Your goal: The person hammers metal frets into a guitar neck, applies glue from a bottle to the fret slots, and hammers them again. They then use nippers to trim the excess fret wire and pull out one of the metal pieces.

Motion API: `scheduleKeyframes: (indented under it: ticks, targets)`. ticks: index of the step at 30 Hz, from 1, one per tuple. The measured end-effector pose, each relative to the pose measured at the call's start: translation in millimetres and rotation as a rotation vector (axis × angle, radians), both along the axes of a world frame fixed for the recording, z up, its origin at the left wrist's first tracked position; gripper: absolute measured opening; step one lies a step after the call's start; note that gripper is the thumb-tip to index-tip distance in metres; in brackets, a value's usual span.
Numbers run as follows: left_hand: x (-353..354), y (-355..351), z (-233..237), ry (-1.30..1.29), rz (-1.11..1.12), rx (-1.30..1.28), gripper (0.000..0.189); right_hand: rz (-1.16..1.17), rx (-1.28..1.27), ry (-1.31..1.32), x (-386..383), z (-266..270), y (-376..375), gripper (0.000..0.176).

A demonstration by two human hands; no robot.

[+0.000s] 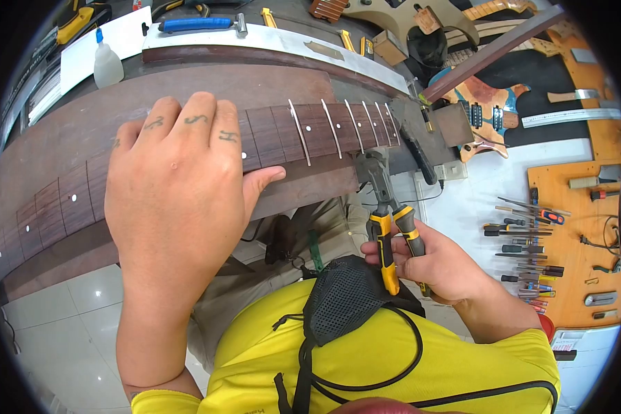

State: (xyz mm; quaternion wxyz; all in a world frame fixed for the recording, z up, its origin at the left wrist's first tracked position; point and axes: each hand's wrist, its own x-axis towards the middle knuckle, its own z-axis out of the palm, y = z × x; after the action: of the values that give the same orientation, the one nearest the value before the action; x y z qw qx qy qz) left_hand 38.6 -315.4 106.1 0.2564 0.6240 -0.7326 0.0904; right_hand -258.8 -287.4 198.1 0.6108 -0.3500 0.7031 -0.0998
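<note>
A dark wooden guitar fretboard point(265, 136) with white dot inlays lies across a brown work board point(276, 86). My left hand point(176, 165) grips it from above, with the fingers over the far edge and the thumb along the near side. Several metal fret wires point(300, 133) sit across its right part, their ends sticking out past the edges; slots further left hold no wire. My right hand point(441, 265) holds end-cutting pliers point(381, 178) by their yellow and black handles. The pliers' jaws are right at the near edge, close to the rightmost frets.
Behind the board are a blue-handled hammer point(200, 25), a white bottle point(107, 65) and a long pale bar point(283, 43). A dark tool handle point(421, 155) lies right of the fretboard. Guitar bodies point(486, 114) and a tool panel point(573, 241) stand to the right.
</note>
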Motion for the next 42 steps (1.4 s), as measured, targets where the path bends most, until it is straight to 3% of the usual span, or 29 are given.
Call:
scheduleKeyframes:
  ticks: [5, 13, 42]
  targets:
    - [0, 1, 0, -0.007, 0.008, -0.016, 0.065, 0.021, -0.003, 0.002, 0, 1, -1, 0.068]
    - [0, 1, 1, -0.006, 0.013, 0.012, 0.065, 0.071, -0.048, 0.003, -10, -5, 0, 0.041]
    - [2, 2, 2, -0.002, 0.013, 0.038, 0.064, 0.086, 0.008, 0.055, 2, 12, -4, 0.039]
